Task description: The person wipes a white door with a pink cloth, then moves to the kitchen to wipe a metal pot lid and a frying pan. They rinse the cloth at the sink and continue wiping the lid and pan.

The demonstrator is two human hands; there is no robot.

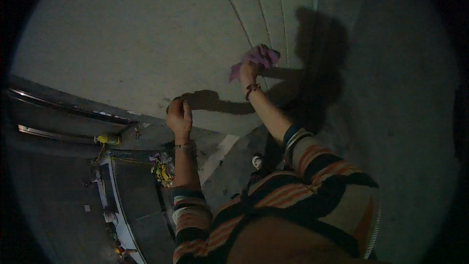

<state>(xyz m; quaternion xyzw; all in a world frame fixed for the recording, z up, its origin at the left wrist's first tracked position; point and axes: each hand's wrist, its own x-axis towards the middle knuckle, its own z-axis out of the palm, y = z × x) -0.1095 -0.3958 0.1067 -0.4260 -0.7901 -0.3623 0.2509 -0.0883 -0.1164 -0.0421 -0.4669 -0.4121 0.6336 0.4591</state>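
Observation:
My right hand (250,73) is closed around a purple cloth (262,55), which lies against a large pale panel (128,36). Several thin dark grooves run across the panel near the cloth. Further left and lower, my left hand (178,115) is at the panel's lower part, its fingers bent over something small and dark that I cannot make out. Shadows of my arms and head fall on the panel and the wall beside it.
A yellow-green bottle (109,139) lies at the left by a dark frame with metal strips. Below it are a long white-edged counter (119,205) with small items on it and a heap of colourful packets (163,170). A pale strip (220,156) crosses the grey floor.

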